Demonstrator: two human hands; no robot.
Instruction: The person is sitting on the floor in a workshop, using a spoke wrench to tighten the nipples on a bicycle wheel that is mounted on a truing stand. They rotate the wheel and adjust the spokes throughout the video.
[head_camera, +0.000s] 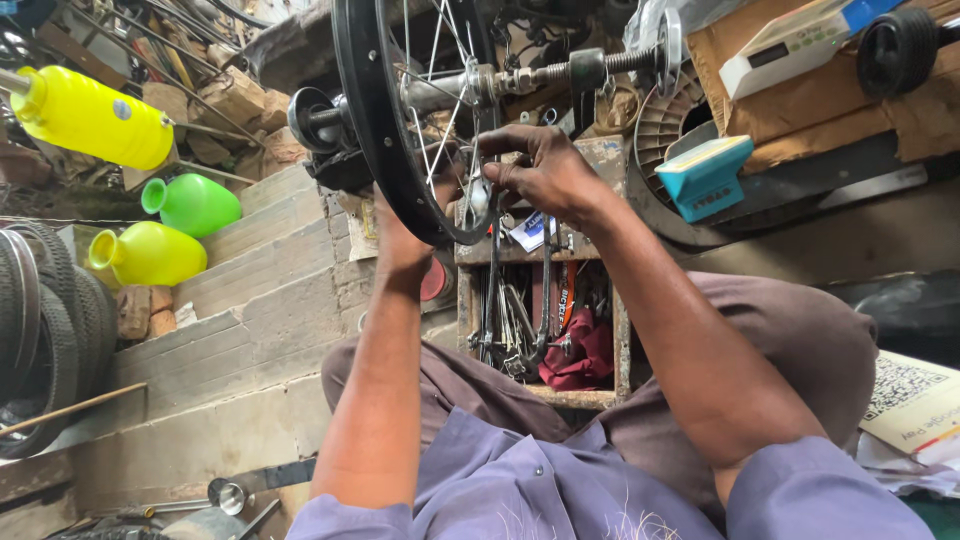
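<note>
A small black-rimmed bicycle wheel with thin silver spokes (400, 110) stands upright in front of the person, its threaded steel axle (530, 75) pointing off to the right. The right hand (545, 170) reaches in beside the rim, its fingers (500, 175) bent and pinched together at the spokes just below the hub; they seem to hold a small silvery part, though it is too small to tell what. The left hand (400, 245) is raised behind the rim's lower edge, touching the wheel, and the rim hides its fingers, so how they are closed cannot be told. Below the hands sits an open wooden toolbox (540, 330) with metal tools and a dark red rag (580, 355) inside. To the left, on stepped grey stone blocks (260, 290), lie two yellow plastic bottles (90, 115) and a green plastic bottle (195, 203). A teal box (705, 175) rests to the right of the wheel.
</note>
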